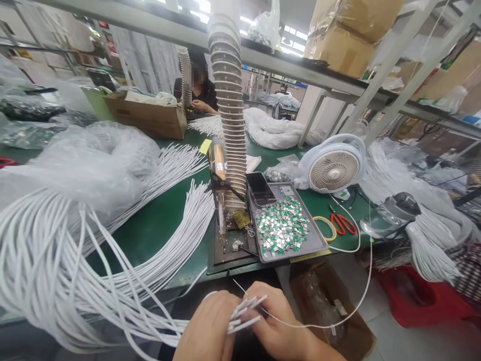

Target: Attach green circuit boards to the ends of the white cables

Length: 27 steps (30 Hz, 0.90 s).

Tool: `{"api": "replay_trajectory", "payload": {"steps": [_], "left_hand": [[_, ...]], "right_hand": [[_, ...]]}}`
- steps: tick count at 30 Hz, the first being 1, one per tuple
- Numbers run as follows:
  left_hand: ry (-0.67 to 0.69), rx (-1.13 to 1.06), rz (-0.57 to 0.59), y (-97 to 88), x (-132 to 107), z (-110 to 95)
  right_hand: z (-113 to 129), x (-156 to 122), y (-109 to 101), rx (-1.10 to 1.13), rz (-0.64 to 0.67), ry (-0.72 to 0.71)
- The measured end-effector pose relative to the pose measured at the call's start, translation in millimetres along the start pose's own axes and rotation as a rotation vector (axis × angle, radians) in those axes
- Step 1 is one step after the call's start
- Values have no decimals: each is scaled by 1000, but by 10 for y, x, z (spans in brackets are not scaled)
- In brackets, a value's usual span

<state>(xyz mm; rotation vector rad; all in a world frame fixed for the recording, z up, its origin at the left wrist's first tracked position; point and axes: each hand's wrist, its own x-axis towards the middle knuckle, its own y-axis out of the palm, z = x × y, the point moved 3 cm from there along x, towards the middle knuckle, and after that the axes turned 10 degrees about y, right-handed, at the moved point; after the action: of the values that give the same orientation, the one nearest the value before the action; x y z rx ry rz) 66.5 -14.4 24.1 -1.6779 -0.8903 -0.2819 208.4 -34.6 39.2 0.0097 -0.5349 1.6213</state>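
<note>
- Head view: my left hand (210,326) is wrapped round the bundle of white cables (131,306), just short of its tips.
- My right hand (281,316) is close beside the left, fingers curled about the cable ends (250,308); I cannot tell whether they pinch a cable or only the thin wire (330,327).
- The bundle's long axis runs crosswise, from the large coil on my left, through my left hand, with the tips pointing rightward and slightly up at my right fingers.
- So the ends lie in the gap between my hands, the right hand being nearer the tips, and the left holding the length behind them.
- The thin wire crosses those tips at a slant, its free end up and left of my right fingers, the rest looping away rightward.
- Beyond both hands, on the bench (135,228), sits the tray (319,243) of small green-and-silver pieces (283,225).
</note>
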Motion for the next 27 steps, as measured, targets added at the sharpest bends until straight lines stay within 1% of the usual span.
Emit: {"api": "replay_trajectory", "payload": {"steps": [2,5,7,9,12,14,16,18,19,21,23,24,25,26,27], "left_hand": [[-46,-40,-4,9,-6,14],[-81,41,0,44,-44,53],[-108,43,13,85,-64,82],[-139,-19,4,122,-54,96],[-162,-104,-32,149,21,71],[-168,-147,-61,150,75,37],[-240,-243,-93,149,94,28],[-402,-414,-127,156,54,64],[-461,-476,-118,164,20,87],[-506,-555,-42,183,-61,142],[-657,-621,-19,203,-172,247],[-713,-672,24,226,-218,292],[-813,-710,-31,233,-265,351],[-899,-784,-69,250,-298,396],[-990,-866,-134,265,-323,436]], "right_hand": [[-57,-25,-4,49,-27,37],[-139,-66,-27,213,-82,118],[-156,-68,-38,264,-105,146],[-135,-38,-35,184,-95,144],[-96,34,-6,36,-44,150],[-90,74,9,5,-40,163],[-98,100,16,-4,-53,189],[-100,114,15,-19,-54,204],[-92,118,11,-25,-42,193],[-67,123,-9,-37,-14,152],[-51,125,-53,-68,-3,111],[-52,128,-86,-91,-16,96],[-61,134,-126,-116,-40,87],[-77,145,-171,-139,-73,81],[-98,160,-222,-164,-113,77]]}}
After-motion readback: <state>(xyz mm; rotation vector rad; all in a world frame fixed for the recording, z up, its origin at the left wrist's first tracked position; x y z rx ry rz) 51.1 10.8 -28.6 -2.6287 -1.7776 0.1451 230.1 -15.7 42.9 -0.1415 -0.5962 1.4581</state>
